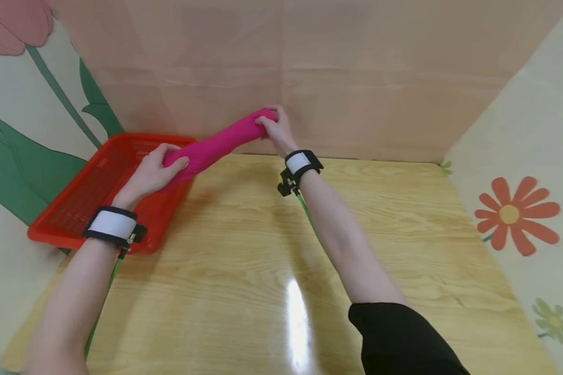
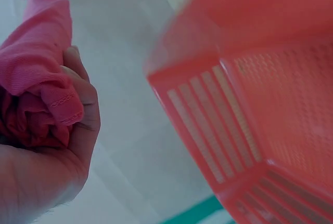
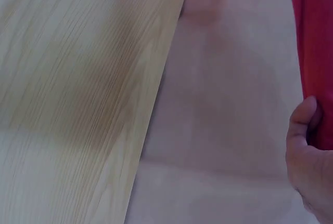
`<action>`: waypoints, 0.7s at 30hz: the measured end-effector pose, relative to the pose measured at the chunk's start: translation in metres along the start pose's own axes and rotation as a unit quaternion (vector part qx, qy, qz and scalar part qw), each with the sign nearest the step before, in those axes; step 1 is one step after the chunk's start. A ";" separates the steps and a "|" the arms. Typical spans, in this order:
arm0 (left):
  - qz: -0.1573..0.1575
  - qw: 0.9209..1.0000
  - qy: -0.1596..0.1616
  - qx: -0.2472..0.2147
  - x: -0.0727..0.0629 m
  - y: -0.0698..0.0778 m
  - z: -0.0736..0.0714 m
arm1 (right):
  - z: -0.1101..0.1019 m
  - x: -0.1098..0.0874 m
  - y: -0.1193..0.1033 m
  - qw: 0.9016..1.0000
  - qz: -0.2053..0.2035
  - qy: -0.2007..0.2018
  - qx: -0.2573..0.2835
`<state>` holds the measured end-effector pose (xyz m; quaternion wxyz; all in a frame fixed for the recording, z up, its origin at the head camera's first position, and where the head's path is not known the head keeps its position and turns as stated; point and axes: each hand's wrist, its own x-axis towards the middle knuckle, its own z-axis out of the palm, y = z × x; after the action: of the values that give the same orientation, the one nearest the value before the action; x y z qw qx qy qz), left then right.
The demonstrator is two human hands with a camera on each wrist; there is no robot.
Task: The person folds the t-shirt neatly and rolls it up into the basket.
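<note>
A bright pink piece of rolled fabric (image 1: 220, 144), its kind not plain, stretches between both hands in the head view. My left hand (image 1: 152, 172) grips its lower left end above the red basket (image 1: 169, 229). In the left wrist view, fingers curl round the bunched end of the cloth (image 2: 39, 73), where a stitched hem shows. The upper right end is pinched by my right hand (image 1: 279, 130), held over the table's far edge. Thumb and cloth appear at the right border of the right wrist view, the other fingers being mostly hidden.
The slotted plastic basket stands at the table's back left corner. A pale wooden table (image 1: 244, 250) spans the front, with a plain pinkish covering (image 1: 356, 94) behind it. A wall with painted flowers (image 1: 509, 213) rises on the right, another on the left.
</note>
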<state>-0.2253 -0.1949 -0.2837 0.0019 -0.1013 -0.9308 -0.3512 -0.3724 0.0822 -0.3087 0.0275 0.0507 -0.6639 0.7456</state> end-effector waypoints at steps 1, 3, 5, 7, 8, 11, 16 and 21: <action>-0.002 1.000 0.011 0.001 -0.006 -0.005 -0.005 | 0.014 0.003 0.001 1.000 -0.004 0.002 -0.007; -0.002 1.000 0.031 0.004 -0.019 -0.014 -0.014 | 0.042 0.008 0.005 1.000 -0.014 -0.001 -0.027; 0.001 0.999 0.042 0.015 -0.030 -0.023 -0.020 | 0.067 0.011 0.009 0.998 -0.021 -0.001 -0.061; 0.003 0.998 0.049 0.029 -0.040 -0.031 -0.024 | 0.089 0.011 0.012 0.995 -0.027 -0.002 -0.094; 0.004 0.998 0.052 0.037 -0.045 -0.034 -0.025 | 0.098 0.011 0.013 0.993 -0.032 -0.003 -0.110; -0.007 0.997 0.051 0.057 -0.055 -0.042 -0.028 | 0.123 0.008 0.013 0.987 -0.050 -0.008 -0.151; -0.050 0.994 -0.019 0.091 -0.062 -0.050 -0.028 | 0.152 -0.001 0.015 0.962 -0.098 -0.053 -0.250; -0.101 0.983 -0.121 0.090 -0.062 -0.054 -0.012 | 0.171 -0.012 0.031 0.898 -0.153 -0.116 -0.396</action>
<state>-0.1754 -0.2540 -0.3149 -0.1372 -0.0476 -0.9573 -0.2500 -0.3570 -0.0913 -0.3217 0.0820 0.2223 -0.8869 0.3966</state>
